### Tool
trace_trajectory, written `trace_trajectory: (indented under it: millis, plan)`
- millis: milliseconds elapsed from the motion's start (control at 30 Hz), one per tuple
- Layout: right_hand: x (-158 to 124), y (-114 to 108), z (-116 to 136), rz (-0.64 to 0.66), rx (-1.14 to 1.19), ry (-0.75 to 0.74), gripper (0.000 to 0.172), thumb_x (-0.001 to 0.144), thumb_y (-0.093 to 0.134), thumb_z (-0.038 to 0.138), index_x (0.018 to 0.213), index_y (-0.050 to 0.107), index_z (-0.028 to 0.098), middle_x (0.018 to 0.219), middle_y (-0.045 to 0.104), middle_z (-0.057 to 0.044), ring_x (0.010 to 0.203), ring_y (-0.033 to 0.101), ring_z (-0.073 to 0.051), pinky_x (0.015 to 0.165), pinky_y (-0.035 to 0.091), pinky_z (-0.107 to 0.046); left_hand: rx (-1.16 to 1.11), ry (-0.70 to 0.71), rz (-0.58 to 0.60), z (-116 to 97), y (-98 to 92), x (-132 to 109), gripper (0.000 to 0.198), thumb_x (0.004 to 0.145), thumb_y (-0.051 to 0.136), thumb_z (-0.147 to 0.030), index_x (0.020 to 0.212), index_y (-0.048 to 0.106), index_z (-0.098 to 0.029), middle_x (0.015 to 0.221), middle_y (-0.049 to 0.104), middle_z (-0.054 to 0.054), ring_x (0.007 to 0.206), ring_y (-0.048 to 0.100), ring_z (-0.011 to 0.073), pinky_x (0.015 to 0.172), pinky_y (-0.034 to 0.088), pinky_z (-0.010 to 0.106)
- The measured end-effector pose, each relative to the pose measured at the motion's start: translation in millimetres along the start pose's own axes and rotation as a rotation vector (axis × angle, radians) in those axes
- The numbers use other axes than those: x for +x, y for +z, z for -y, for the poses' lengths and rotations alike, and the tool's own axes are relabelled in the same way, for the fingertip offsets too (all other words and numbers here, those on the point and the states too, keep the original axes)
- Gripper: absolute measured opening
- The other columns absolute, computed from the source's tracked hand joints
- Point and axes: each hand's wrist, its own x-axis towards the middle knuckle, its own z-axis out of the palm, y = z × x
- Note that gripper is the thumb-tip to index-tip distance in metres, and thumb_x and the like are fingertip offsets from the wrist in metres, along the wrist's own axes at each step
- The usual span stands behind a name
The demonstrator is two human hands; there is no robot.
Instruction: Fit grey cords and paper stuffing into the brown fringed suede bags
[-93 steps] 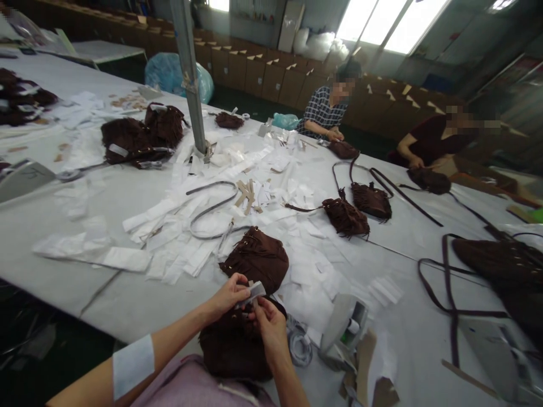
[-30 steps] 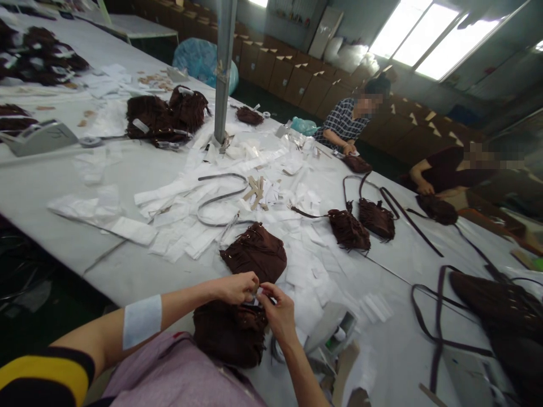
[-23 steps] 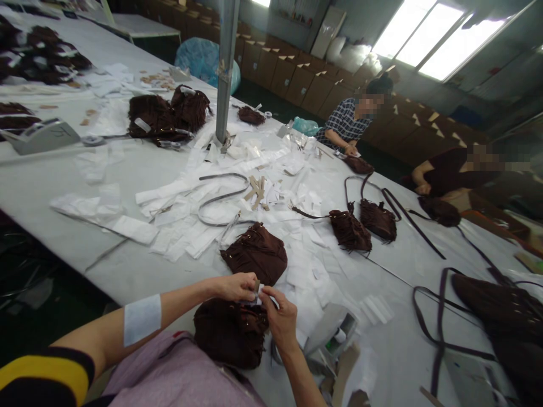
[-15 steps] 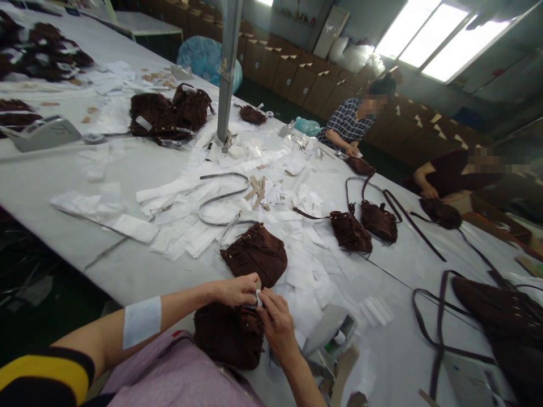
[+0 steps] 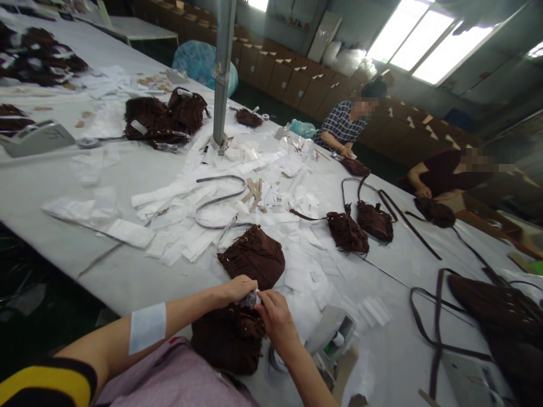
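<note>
Close to my body, a dark brown fringed bag (image 5: pixel 224 342) lies at the table's near edge. Above its top, my left hand (image 5: pixel 240 289) is closed on a small white and clear wrapped piece (image 5: pixel 251 298). My right hand (image 5: pixel 275 316) pinches the same piece from the right, its fingertips meeting those of my left hand. What exactly the piece is cannot be made out. Just beyond my hands lies another brown fringed bag (image 5: pixel 254 257), with a thin strap (image 5: pixel 199 212) curling away from it to the left.
White paper strips (image 5: pixel 178 226) cover the middle of the table (image 5: pixel 139 294). A grey tape dispenser (image 5: pixel 328 333) stands right of my right hand. A metal post (image 5: pixel 223 73) rises beyond. More brown bags (image 5: pixel 348 232) lie rightward. Two people work across the table.
The whole view has shifted slightly. My hands have turned a little around the small piece, and more of its clear, shiny part now shows between them.
</note>
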Motion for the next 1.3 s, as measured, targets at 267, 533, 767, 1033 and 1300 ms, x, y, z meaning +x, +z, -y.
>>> trace_trajectory:
  millis: [267, 533, 767, 1033, 1300]
  plan:
    - [3, 1, -3, 0.238, 0.017, 0.050, 0.014, 0.077, 0.060, 0.017, 0.090, 0.054, 0.018, 0.085, 0.057, -0.005, 0.081, 0.053, -0.020, 0.074, 0.048, -0.035, 0.109, 0.047, -0.039, 6, 4.2, 7, 0.023, 0.076, 0.046, -0.023, 0.054, 0.043, -0.019, 0.060, 0.049, 0.000, 0.069, 0.046, 0.0153, 0.067, 0.036, 0.025]
    - [2, 9, -4, 0.203, -0.035, -0.020, 0.011, 0.071, 0.055, 0.016, 0.079, 0.050, 0.019, 0.078, 0.051, -0.002, 0.076, 0.047, -0.018, 0.068, 0.043, -0.031, -0.056, -0.030, -0.033, 3, 14.4, -4, 0.031, 0.081, 0.034, -0.029, 0.057, 0.051, -0.017, 0.054, 0.045, -0.002, 0.055, 0.039, 0.0122, 0.051, 0.029, 0.024]
    - [-4, 1, 2, 0.117, -0.081, -0.083, 0.011, 0.085, 0.053, 0.028, 0.088, 0.056, 0.017, 0.082, 0.056, -0.005, 0.080, 0.050, -0.019, 0.075, 0.043, -0.035, -0.258, -0.029, 0.178, -12, -1.9, -21, 0.010, 0.067, 0.045, -0.024, 0.066, 0.052, -0.016, 0.062, 0.046, -0.003, 0.055, 0.039, 0.0097, 0.052, 0.033, 0.022]
    - [-14, 7, 4, 0.065, -0.091, -0.032, 0.013, 0.088, 0.053, 0.029, 0.094, 0.060, 0.020, 0.087, 0.061, -0.006, 0.085, 0.055, -0.020, 0.080, 0.044, -0.039, -0.183, 0.147, 0.153, -15, 1.6, -28, 0.009, 0.067, 0.046, -0.015, 0.071, 0.054, -0.015, 0.068, 0.049, -0.004, 0.063, 0.041, 0.0098, 0.059, 0.035, 0.020]
    - [0, -3, 2, 0.066, 0.320, 0.305, 0.057, 0.084, 0.059, 0.025, 0.136, 0.037, 0.021, 0.088, 0.068, -0.001, 0.083, 0.063, -0.017, 0.078, 0.050, -0.032, -0.038, 0.161, 0.067, -9, -0.7, -29, 0.010, 0.075, 0.049, -0.022, 0.074, 0.057, -0.015, 0.069, 0.053, -0.003, 0.066, 0.046, 0.0124, 0.063, 0.037, 0.022]
